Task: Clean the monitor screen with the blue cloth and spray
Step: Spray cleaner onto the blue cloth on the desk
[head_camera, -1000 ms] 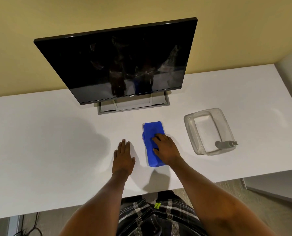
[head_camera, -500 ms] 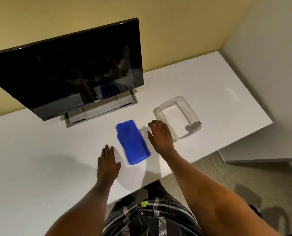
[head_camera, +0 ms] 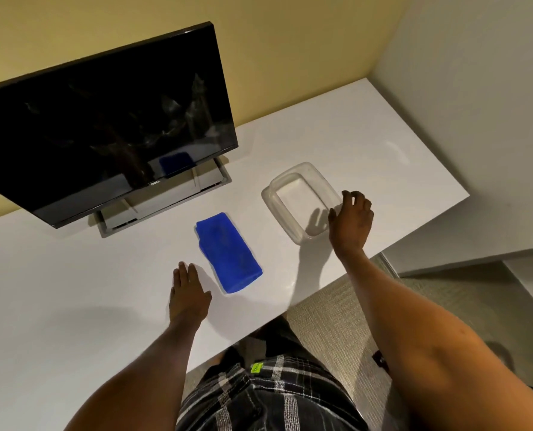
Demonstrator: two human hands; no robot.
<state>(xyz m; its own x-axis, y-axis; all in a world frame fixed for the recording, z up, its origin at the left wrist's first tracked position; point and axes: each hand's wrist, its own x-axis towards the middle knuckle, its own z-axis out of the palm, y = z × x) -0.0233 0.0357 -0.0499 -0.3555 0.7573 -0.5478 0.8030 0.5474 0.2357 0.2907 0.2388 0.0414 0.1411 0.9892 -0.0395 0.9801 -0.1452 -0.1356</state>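
A folded blue cloth (head_camera: 228, 253) lies flat on the white desk (head_camera: 336, 141), in front of the black monitor (head_camera: 103, 126), whose dark screen shows smears and reflections. My left hand (head_camera: 188, 295) rests flat on the desk just left of the cloth, not touching it. My right hand (head_camera: 350, 220) hovers over the near right corner of a clear plastic container (head_camera: 277, 217), fingers curled and spread. The small spray that stood at that corner is hidden behind the hand.
The monitor stands on a grey base (head_camera: 162, 202) near the yellow wall. The desk's right end meets a white wall (head_camera: 476, 88). Its front edge runs diagonally just behind my right forearm, with carpet below.
My right hand left the cloth and moved right to the container's near corner, covering the spray. The view swung right. My left hand and the cloth stayed put.
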